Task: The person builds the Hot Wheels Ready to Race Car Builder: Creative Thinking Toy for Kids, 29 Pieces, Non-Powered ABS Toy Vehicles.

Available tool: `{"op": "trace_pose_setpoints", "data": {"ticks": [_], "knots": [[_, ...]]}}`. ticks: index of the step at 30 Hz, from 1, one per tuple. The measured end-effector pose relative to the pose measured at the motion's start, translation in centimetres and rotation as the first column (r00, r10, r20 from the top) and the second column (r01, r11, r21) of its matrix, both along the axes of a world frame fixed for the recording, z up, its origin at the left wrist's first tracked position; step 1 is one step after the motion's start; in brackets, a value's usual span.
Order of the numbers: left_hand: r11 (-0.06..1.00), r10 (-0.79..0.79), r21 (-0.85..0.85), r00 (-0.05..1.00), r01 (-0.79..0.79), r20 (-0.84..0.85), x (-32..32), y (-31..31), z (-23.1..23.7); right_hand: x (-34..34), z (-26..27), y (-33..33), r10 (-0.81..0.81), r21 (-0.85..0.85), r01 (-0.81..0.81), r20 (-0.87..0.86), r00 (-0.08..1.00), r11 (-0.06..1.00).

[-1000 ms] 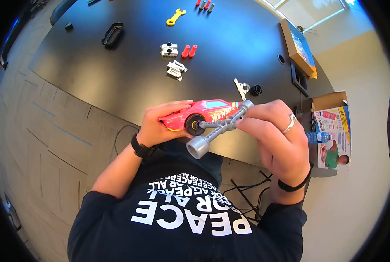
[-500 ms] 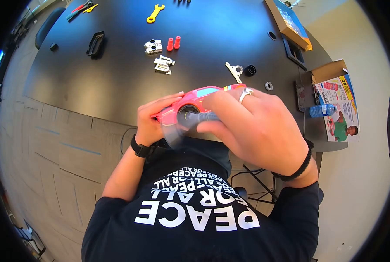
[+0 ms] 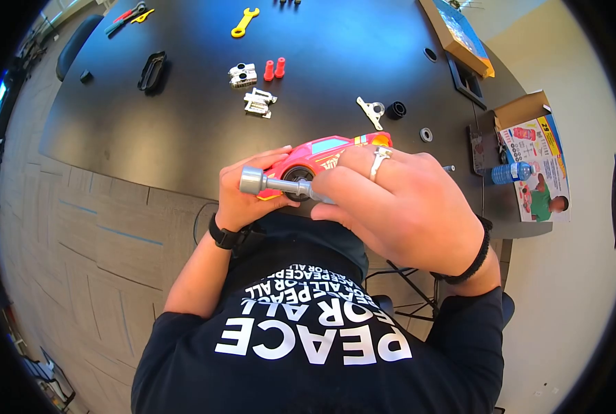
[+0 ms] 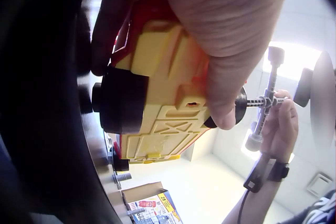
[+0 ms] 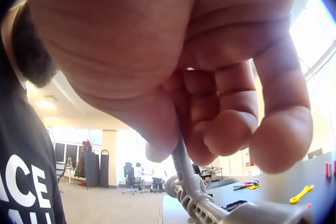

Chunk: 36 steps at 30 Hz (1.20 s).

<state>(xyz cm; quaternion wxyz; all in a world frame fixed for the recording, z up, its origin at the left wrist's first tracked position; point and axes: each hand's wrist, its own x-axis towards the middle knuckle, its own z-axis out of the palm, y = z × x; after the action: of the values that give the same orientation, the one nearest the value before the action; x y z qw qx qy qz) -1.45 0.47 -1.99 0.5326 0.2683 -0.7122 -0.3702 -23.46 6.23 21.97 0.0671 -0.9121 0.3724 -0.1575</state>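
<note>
My left hand (image 3: 242, 193) grips a red toy car (image 3: 313, 146) at its rear, holding it above the table's near edge. Its yellow underside (image 4: 170, 121) shows in the left wrist view, with the left thumb pressed beside a black wheel (image 4: 241, 104). My right hand (image 3: 415, 207) pinches a grey cross-shaped toy lug wrench (image 3: 280, 184) near its centre. One arm of the lug wrench meets the car's rear wheel (image 3: 298, 174). Another arm, with a wide socket, points left across that wheel in the head view.
On the dark table lie a yellow wrench (image 3: 245, 23), silver engine pieces (image 3: 259, 103), two red pegs (image 3: 274, 70), a silver bracket (image 3: 371, 113), a black wheel (image 3: 395, 110) and a black tray (image 3: 152, 72). At right are a water bottle (image 3: 510, 173) and a printed box (image 3: 548, 196).
The right hand has moved in closer to the car. The lug wrench has turned, so its wide socket has swung from low front up to the left. The left hand keeps its hold.
</note>
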Motion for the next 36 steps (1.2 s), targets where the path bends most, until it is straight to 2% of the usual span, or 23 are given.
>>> {"op": "trace_pose_setpoints", "data": {"ticks": [1,3,5,6,7,8,9,11,12,14,17,25,27,29,31,33,34,36], "knots": [[1.000,0.000,0.004,1.000,0.000,0.003,0.0,0.0,0.1,-0.4,-0.1,0.0,-0.005,-0.001,0.005,0.001,1.000,1.000],[1.000,0.013,-0.010,1.000,-0.012,0.029,0.1,0.1,0.5,-2.2,-0.5,0.0,-0.001,-0.065,0.014,0.188,0.982,0.998],[0.999,0.029,-0.024,0.999,-0.028,0.043,0.1,0.2,0.7,-5.3,-0.5,0.5,-0.138,0.009,0.145,0.363,0.922,0.989],[0.999,0.033,-0.016,0.998,-0.032,0.045,0.1,0.2,0.7,-7.3,-1.5,1.0,-0.230,0.124,0.194,0.477,0.849,0.973],[0.999,0.036,-0.007,0.998,-0.036,0.048,0.1,0.3,0.7,-8.8,-2.7,2.3,-0.455,0.389,0.255,0.608,0.651,0.885],[0.999,0.035,0.003,0.998,-0.035,0.048,0.1,0.3,0.7,-10.9,-4.3,3.0,-0.561,0.487,0.290,0.628,0.539,0.824],[1.000,0.027,0.004,0.999,-0.027,0.044,0.1,0.3,0.7,-12.8,-5.9,3.5,-0.566,0.487,0.298,0.626,0.537,0.821],[0.999,0.037,0.012,0.997,-0.038,0.067,0.2,0.3,0.6,-16.3,-9.3,4.4,-0.753,0.677,0.329,0.605,0.261,0.658],[1.000,0.023,0.013,0.998,-0.024,0.065,0.2,0.2,0.7,-18.0,-11.1,4.8,-0.757,0.677,0.340,0.603,0.252,0.653],[0.999,0.040,0.011,0.996,-0.041,0.078,0.1,0.3,0.7,-20.5,-14.1,5.6,-0.849,0.795,0.321,0.524,0.063,0.515],[0.999,0.030,0.039,0.996,-0.034,0.087,0.2,0.2,0.4,-22.0,-16.7,5.9,-0.889,0.850,0.294,0.459,-0.005,0.437],[0.998,0.035,0.041,0.997,-0.038,0.071,0.2,0.3,0.2,-22.7,-20.2,3.1,-0.896,0.854,0.304,0.444,-0.007,0.421],[0.999,0.033,0.040,0.998,-0.036,0.059,0.2,0.2,0.1,-22.7,-20.6,2.7,-0.893,0.830,0.361,0.450,0.018,0.426],[0.998,0.035,0.051,0.997,-0.038,0.073,0.3,0.3,0.2,-22.9,-20.5,2.6,-0.929,0.778,0.514,0.350,0.122,0.361],[0.997,0.035,0.063,0.995,-0.041,0.090,0.2,0.3,0.1,-23.3,-21.0,2.8,-0.929,0.748,0.559,0.344,0.132,0.357],[0.997,0.042,0.060,0.995,-0.048,0.089,0.2,0.2,0.2,-23.9,-21.8,3.0,-0.914,0.633,0.660,0.296,0.277,0.405],[0.997,0.041,0.058,0.995,-0.046,0.091,0.1,0.1,0.1,-23.4,-20.9,3.1,-0.914,0.634,0.659,0.299,0.275,0.405],[0.998,0.035,0.057,0.998,-0.038,0.056,0.1,0.1,0.0,-21.5,-17.5,3.0,-0.919,0.439,0.813,0.093,0.384,0.384]]}}
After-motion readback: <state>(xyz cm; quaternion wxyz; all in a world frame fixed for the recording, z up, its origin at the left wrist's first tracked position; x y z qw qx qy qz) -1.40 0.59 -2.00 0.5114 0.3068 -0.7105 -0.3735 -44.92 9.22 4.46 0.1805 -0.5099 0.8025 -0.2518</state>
